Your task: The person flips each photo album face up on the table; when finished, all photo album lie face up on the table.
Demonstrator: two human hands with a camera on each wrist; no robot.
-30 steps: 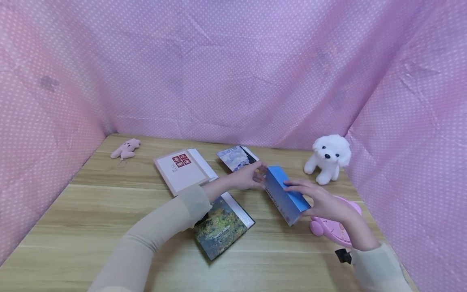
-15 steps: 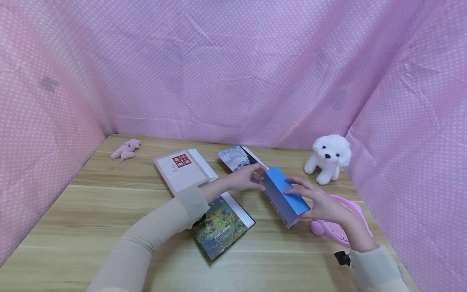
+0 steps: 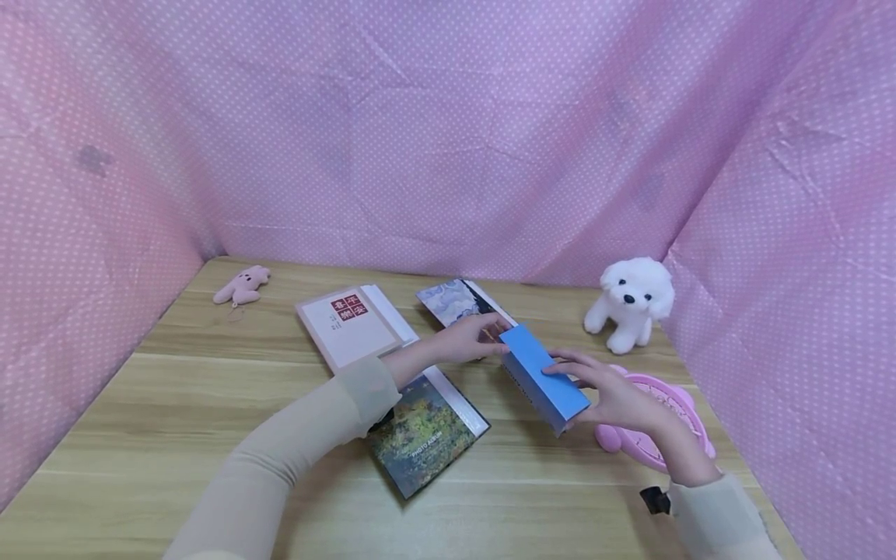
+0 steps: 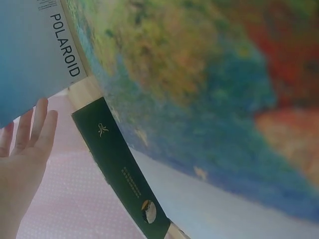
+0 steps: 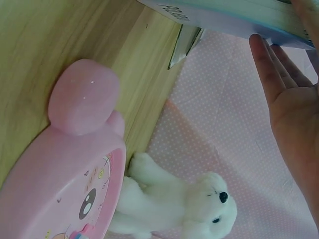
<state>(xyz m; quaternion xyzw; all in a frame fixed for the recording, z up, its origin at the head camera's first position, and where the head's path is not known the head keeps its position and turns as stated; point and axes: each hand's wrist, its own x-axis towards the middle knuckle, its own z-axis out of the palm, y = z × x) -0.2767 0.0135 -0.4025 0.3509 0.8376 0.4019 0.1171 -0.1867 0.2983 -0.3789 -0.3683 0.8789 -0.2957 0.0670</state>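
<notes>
A blue photo album (image 3: 537, 367), lettered POLAROID, stands tilted on its long side right of the table's middle, its spine turned up. My left hand (image 3: 470, 339) pinches its far end, thumb at the near face. At the near end my right hand (image 3: 616, 397) grips it, fingers over the spine and thumb low at the corner. In the right wrist view, the right fingers (image 5: 271, 74) touch the cover of the blue album (image 5: 224, 22). The left wrist view shows the left fingers (image 4: 37, 127) along the lettered cover (image 4: 30, 59); the left thumb is hidden there.
An album with a painted cover (image 3: 448, 303) lies behind the left hand. Under the left forearm lie a white album (image 3: 357, 334) and a green PHOTO ALBUM (image 3: 427, 443). A pink clock (image 3: 644, 447), white plush dog (image 3: 630, 303) and pink plush (image 3: 243, 286) surround them.
The blue album has tipped and shifted slightly left, so its spine now faces up more and less of its lettered face shows. My right hand has moved slightly left with it.
</notes>
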